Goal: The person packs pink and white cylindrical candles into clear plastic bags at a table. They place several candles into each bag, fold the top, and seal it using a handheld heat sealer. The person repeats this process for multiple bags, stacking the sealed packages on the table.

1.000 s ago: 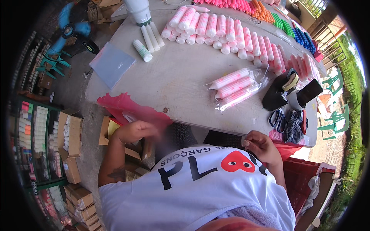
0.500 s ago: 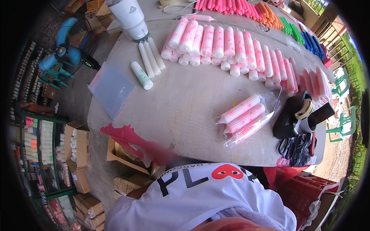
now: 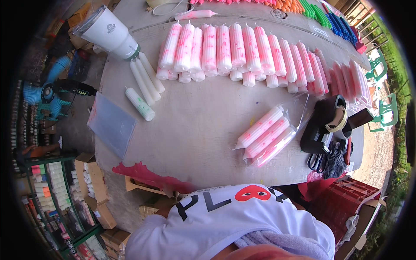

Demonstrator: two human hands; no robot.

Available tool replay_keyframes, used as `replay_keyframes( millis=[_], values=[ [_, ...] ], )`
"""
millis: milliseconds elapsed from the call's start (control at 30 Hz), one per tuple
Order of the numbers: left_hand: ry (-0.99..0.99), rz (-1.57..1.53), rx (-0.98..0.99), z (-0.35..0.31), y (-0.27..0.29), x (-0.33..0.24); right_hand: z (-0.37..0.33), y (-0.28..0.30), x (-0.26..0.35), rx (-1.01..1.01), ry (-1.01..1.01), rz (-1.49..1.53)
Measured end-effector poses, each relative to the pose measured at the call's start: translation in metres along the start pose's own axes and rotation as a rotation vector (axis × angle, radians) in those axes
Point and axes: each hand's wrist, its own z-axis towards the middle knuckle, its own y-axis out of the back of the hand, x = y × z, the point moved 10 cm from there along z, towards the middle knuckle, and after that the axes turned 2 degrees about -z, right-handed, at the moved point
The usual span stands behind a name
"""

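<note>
Fingers of both hands are hidden, grip impossible to tell; clear plastic [image 3: 297, 111] blurs the bagged candles [image 3: 265, 133]

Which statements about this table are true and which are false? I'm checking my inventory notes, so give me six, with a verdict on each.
1. The bagged candles lie to the right of the plastic sheet. True.
2. The bagged candles are green and white. False: they are pink and white.
3. The tape dispenser is nearer the bagged candles than the tumbler is. True.
4. The tumbler is to the right of the tape dispenser. False: it is to the left.
5. The candle stack lies farther across the table than the bagged candles. True.
6. Both hands are in view. False: neither shows.
</note>
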Motion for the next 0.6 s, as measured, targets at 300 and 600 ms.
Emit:
replay_keyframes(
  millis=[300,600],
  values=[
    [-0.194,0.521,-0.059,0.033,0.001,-0.08,-0.032,0.119,0.001,-0.054,0.065,-0.428],
    [-1.208,-0.054,0.162,-0.243,0.024,-0.334,-0.301,0.12,0.293,-0.203,1.337,-0.269]
  ],
)
